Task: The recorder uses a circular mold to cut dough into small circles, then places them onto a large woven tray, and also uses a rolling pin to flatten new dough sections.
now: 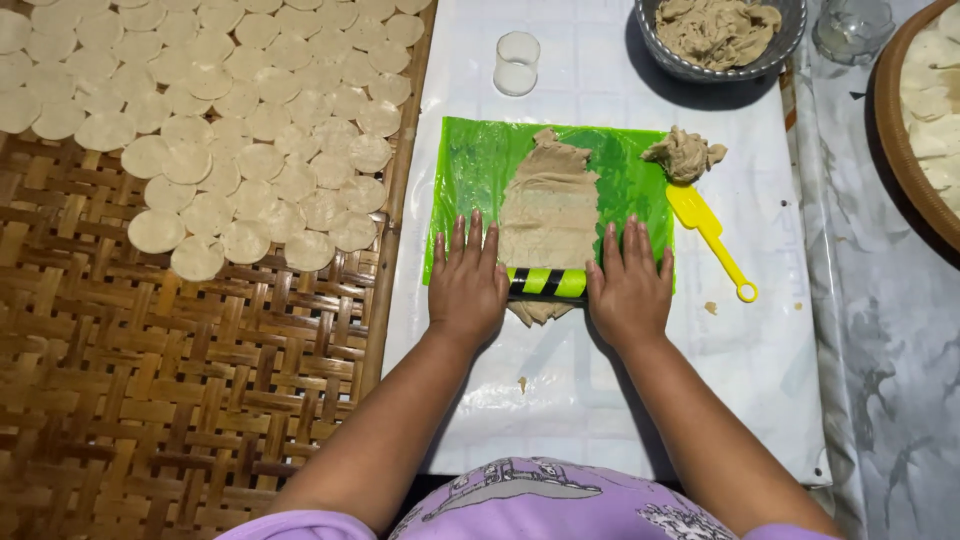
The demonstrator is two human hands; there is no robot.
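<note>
1. Far to the left of the fingers lies a woven bamboo mat [180,380], its upper part covered with thin round dough discs [230,110] in overlapping rows.
2. The left hand [466,285] lies flat, fingers [468,240] stretched open and pointing away from the body, palm pressing down on the left end of a green and black striped roller [545,282].
3. Between the two hands, the roller lies across the near end of a flattened strip of beige dough [548,205]; a bit of dough shows just below the roller.
4. The dough rests on a green plastic sheet [475,165] spread on the white-covered table [600,390], beyond the fingertips.
5. The right hand [630,290] mirrors the left, fingers [628,245] open and flat, palm on the roller's right end.
6. Just beyond and right of the right fingers sit a dough lump [685,153] and a yellow plastic scraper [708,230].
7. Further off stand a small clear glass [517,62] and a metal bowl [670,55] of dough.
</note>
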